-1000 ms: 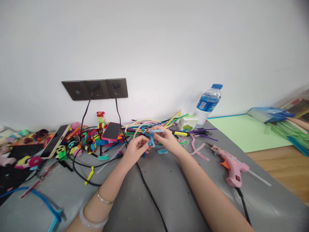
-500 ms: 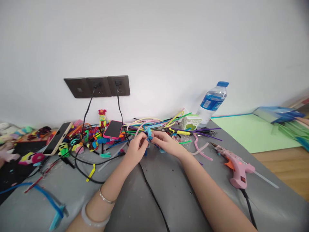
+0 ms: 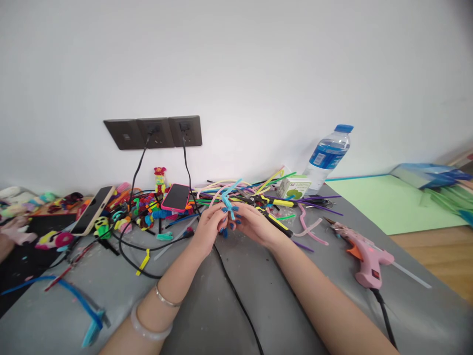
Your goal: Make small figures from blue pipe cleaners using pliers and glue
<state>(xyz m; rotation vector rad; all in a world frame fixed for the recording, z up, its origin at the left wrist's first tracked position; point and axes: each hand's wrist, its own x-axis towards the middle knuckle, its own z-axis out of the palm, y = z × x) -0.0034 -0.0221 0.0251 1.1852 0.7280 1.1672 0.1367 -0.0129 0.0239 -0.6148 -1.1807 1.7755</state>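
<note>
A light blue pipe cleaner (image 3: 228,199), bent into a folded shape with one end sticking up to the right, is held between both hands over the middle of the grey table. My left hand (image 3: 211,224) pinches its lower part between thumb and fingers. From the other side, my right hand (image 3: 251,222) closes its fingertips on the same piece. The fingers partly cover its lower end. Behind the hands lies a heap of loose pipe cleaners (image 3: 258,190) in many colours, with yellow-and-black pliers (image 3: 275,201) among them.
On the right lies a pink glue gun (image 3: 369,261) with its cord. A water bottle (image 3: 327,158) leans against the wall beside a small box (image 3: 294,187). Phones (image 3: 176,197), cables and colourful pipe-cleaner figures (image 3: 159,180) crowd the left. Another person's hand (image 3: 13,231) shows at far left.
My right hand has turned and its fingers have curled in closer beneath the blue piece. The piece's free end now points up to the right. The view has shifted slightly.
</note>
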